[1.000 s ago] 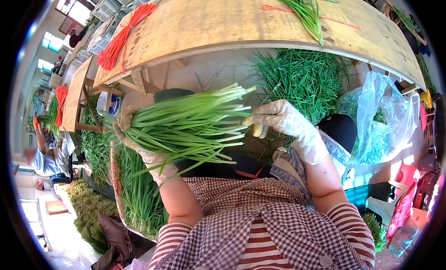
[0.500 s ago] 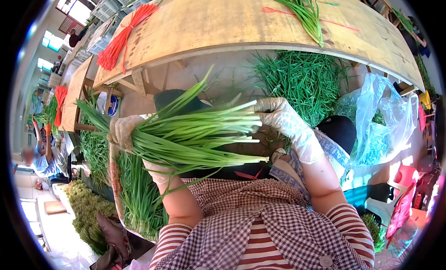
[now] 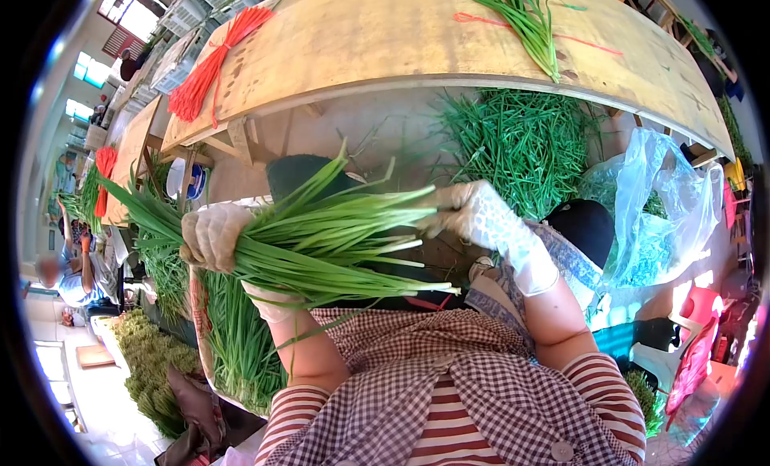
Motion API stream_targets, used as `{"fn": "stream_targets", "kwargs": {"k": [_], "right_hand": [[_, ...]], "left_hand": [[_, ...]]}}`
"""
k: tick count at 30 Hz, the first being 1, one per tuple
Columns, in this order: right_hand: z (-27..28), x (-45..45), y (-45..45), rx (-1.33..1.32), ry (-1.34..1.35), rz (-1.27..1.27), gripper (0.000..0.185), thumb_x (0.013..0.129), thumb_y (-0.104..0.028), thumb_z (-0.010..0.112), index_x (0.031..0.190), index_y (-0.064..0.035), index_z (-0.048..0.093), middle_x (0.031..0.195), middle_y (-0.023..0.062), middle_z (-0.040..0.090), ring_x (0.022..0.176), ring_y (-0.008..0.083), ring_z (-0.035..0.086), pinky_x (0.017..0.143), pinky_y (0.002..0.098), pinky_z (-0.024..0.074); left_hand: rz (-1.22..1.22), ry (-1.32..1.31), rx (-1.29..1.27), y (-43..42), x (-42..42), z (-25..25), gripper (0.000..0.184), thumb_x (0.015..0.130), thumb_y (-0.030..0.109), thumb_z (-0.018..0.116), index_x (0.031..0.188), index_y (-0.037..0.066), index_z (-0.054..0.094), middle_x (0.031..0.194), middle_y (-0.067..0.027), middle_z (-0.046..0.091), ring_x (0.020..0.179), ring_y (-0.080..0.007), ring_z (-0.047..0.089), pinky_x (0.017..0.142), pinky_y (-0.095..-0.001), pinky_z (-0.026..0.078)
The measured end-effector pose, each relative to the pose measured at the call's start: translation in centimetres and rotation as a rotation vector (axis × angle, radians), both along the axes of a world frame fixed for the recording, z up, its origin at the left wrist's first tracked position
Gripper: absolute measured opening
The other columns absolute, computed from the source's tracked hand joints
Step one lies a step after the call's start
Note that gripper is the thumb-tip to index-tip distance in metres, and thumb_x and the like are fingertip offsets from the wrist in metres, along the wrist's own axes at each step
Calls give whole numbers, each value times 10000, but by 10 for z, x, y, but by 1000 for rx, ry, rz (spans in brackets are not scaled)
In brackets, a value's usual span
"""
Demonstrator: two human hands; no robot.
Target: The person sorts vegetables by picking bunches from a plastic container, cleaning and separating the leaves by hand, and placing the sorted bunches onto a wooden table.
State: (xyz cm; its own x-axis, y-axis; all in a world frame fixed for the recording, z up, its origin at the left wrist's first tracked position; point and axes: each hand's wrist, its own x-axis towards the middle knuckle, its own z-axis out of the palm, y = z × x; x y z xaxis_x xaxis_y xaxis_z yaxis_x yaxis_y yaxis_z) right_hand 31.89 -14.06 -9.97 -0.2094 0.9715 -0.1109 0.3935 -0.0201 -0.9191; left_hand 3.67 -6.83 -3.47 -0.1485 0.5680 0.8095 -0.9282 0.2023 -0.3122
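Note:
My left hand (image 3: 215,237), in a pale glove, is closed around a bunch of garlic chives (image 3: 321,245). The green leaf ends stick out to the left past my fist, and the pale stem ends fan out to the right. My right hand (image 3: 473,217), in a patterned whitish glove, is at the upper stem ends. Its fingers are smeared by motion, so I cannot tell whether they grip any stems. Beneath my left forearm, more garlic chives (image 3: 245,338) lie in a lined container.
A long wooden table (image 3: 361,45) spans the front, bearing red ties (image 3: 220,61) and a small bunch of chives (image 3: 525,25). Below it lies a heap of green trimmings (image 3: 521,145), beside a clear plastic bag (image 3: 654,209). At far left, another person (image 3: 76,277) works.
The bunch and my left hand have shifted slightly left and down. My right hand has moved a little left and down along the stem ends, its fingers now blurred.

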Motion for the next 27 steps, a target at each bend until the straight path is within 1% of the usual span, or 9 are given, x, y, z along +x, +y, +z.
{"fn": "stream_targets", "kwargs": {"k": [2,4,7,10,12,15,18,24,27], "right_hand": [[-12,25,15,355,-697,-21,186,788,-131,711,949,-37,704,838,110,704,679,225,666,678,309,529],[-6,43,23,166,-166,-407,261,753,-116,699,1012,-86,693,958,102,697,800,285,664,731,344,531],[44,36,19,716,-350,-81,442,707,-73,723,1142,-87,643,1198,98,620,1170,264,540,1004,375,410],[20,11,27,773,-252,160,465,709,-169,742,1144,-51,628,1100,118,656,1015,321,602,931,429,428],[3,4,28,271,-37,491,308,776,-126,678,1070,-36,672,1019,130,680,959,313,625,904,401,461],[-9,7,17,525,-115,305,252,825,-251,658,1002,-79,711,906,105,706,805,232,673,699,332,524],[11,33,10,82,65,120,221,858,-67,578,1041,-42,700,905,90,722,742,154,658,809,285,508],[-20,111,24,-276,-1328,-446,372,886,-324,602,1169,-83,628,1051,123,679,907,320,659,868,387,487],[40,52,20,851,-488,-356,483,822,-320,665,1197,-30,574,1181,157,613,1076,315,588,914,410,455]], "left_hand": [[-15,73,56,8,-32,-21,200,865,122,564,698,54,478,529,-65,557,444,-144,547,511,-257,543],[-55,102,150,13,-27,-16,193,864,133,564,716,40,481,548,-83,570,458,-153,559,540,-273,564],[-73,162,182,8,-9,-6,216,864,170,573,731,25,483,575,-105,579,484,-169,573,575,-291,580],[-168,89,310,17,9,-3,217,844,175,585,732,18,485,581,-115,578,516,-187,589,605,-307,585],[-198,74,417,29,8,-5,210,838,172,590,747,14,485,621,-133,596,577,-210,609,654,-324,586],[-173,80,446,29,-1,-4,212,852,183,585,771,11,491,666,-143,621,603,-217,618,672,-325,580],[-85,179,262,14,-6,-6,203,853,183,578,775,14,495,647,-128,620,576,-209,615,663,-311,575],[-43,311,183,3,-20,2,172,877,175,556,799,40,483,646,-79,621,553,-163,611,642,-270,541],[-104,393,158,0,2,11,159,885,160,553,784,69,471,591,-32,578,503,-147,574,618,-234,500]]}}
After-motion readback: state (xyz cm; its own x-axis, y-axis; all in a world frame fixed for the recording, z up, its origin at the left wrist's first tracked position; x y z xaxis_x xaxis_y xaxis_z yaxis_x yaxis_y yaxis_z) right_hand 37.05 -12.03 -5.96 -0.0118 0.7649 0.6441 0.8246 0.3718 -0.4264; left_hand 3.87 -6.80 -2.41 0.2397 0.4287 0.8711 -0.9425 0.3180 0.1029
